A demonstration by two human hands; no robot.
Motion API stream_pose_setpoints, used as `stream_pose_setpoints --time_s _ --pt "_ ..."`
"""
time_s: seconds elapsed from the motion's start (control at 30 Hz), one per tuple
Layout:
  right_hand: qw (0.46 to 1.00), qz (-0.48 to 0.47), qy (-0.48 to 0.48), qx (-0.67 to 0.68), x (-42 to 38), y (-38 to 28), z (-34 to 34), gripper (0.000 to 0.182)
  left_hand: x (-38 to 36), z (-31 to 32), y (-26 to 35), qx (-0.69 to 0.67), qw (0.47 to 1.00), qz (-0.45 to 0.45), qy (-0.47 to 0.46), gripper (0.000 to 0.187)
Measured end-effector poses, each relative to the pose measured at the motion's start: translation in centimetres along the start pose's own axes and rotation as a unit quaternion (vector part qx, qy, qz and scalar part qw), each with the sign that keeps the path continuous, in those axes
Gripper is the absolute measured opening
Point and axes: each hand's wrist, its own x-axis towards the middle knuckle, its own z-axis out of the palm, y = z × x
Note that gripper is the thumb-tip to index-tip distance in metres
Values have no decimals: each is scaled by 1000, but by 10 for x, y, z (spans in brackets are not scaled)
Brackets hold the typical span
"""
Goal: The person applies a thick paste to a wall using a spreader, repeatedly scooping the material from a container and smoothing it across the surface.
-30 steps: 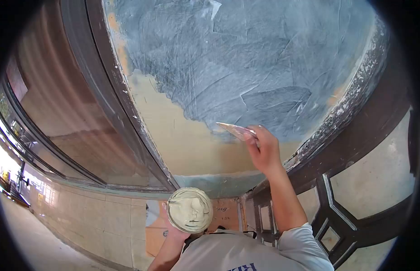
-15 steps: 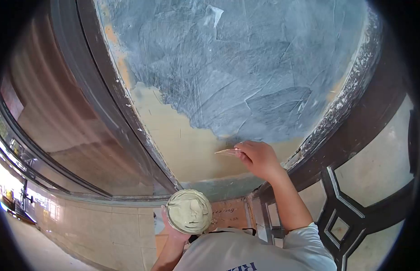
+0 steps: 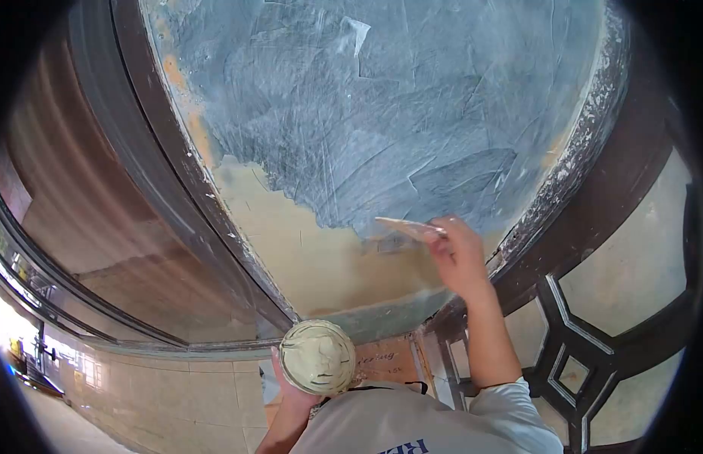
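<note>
My left hand [image 3: 292, 391] grips a round tub of pale paste [image 3: 317, 356] from its left side, low in front of my body. The paste is smeared up to the rim with a lump in the middle. In my right hand [image 3: 460, 256] is a thin flat putty spreader [image 3: 409, 228], pinched at its right end, its blade pointing left. The spreader overlaps the lower edge of the blue-grey coated area [image 3: 367, 136] of the panel. Below that ragged edge the panel has a bare beige strip [image 3: 291, 250] with a small grey smear under the spreader.
Dark frame members border the panel on the left [image 3: 208, 197] and right [image 3: 563, 189], the right one flecked with white. A dark lattice with pale panes [image 3: 616, 265] stands to the right. Brown printed cardboard [image 3: 385, 359] lies on the tiled floor [image 3: 162, 378].
My right hand has moved right and slightly up with the spreader, uncovering a small grey smear on the beige strip. The tub in my left hand is nearly still.
</note>
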Motion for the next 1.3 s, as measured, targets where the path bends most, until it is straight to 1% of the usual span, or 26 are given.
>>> stream_pose_setpoints --time_s 0.03,0.07,0.13,0.17,0.23,0.27,0.33,0.47,0.53,0.57,0.63,0.67,0.73,0.77,0.83,0.87,0.9,0.93,0.97,1.03,1.07,1.13,1.17,1.23,1.27,1.3 --pt "998 19 53 26 1 -5 -7 18 2 -3 0 2 1000 -11 23 88" --pt "998 21 54 25 -2 -3 -4 18 4 -8 0 4 1000 -13 22 88" --pt "996 19 -91 0 -16 6 9 18 8 -15 0 20 999 -7 30 86" --pt "996 20 -90 -2 -22 15 18 18 8 -15 0 20 999 -9 29 86" --pt "991 -27 -117 -65 -26 27 29 17 9 -8 2 -21 999 -17 33 83" --pt "991 -28 -116 -65 -28 33 25 17 9 -6 3 -21 999 -15 32 83" --pt "998 41 9 42 -19 23 6 21 9 -5 4 -20 999 -20 15 81" --pt "995 16 36 94 -14 15 -4 21 13 -6 0 3 1000 -10 28 82" --pt "991 -8 -137 -10 -23 26 13 22 14 -13 -1 -11 999 -12 42 83" --pt "991 -9 -136 -11 -26 32 17 22 13 -12 -1 -12 999 -11 41 83" --pt "999 37 -22 15 -26 40 16 21 11 -8 -1 -9 999 -4 30 83" --pt "999 35 -24 17 -26 41 12 21 9 -6 0 -10 999 -1 32 83" --pt "986 80 89 117 -22 27 -4 22 4 -3 1 16 1000 0 12 85" --pt "986 81 89 118 -24 27 0 22 4 -3 1 17 1000 0 13 85" --pt "983 125 -60 121 -30 28 13 22 2 -6 0 19 1000 -11 20 87" --pt "983 125 -61 121 -34 32 22 22 1 -8 -1 18 1000 -11 20 87" --pt "994 53 -88 33 -36 35 31 22 1 -9 -1 25 999 -8 25 88" --pt "992 -21 -113 -55 -37 38 36 22 1 -10 -1 31 999 -5 29 89" --pt "992 -24 -113 -54 -37 40 37 22 0 -9 -1 31 999 -2 29 89" --pt "993 -19 113 -36 -30 38 34 20 -1 -3 -1 33 999 -6 18 89" --pt "993 -20 112 -34 -28 33 30 20 -4 2 0 33 999 -5 19 89" --pt "973 84 169 130 -23 15 16 19 -8 10 2 75 997 -13 15 89" --pt "973 83 170 129 -24 16 17 19 -7 7 1 75 997 -13 13 89" --pt "999 32 -17 30 -32 19 26 18 -8 -3 -1 -18 999 -25 31 89" --pt "999 28 -15 29 -39 22 35 18 -9 -5 -2 -19 999 -22 28 89" --pt "999 -2 -40 34 -49 24 46 18 -11 -6 -2 -11 1000 -19 21 90"
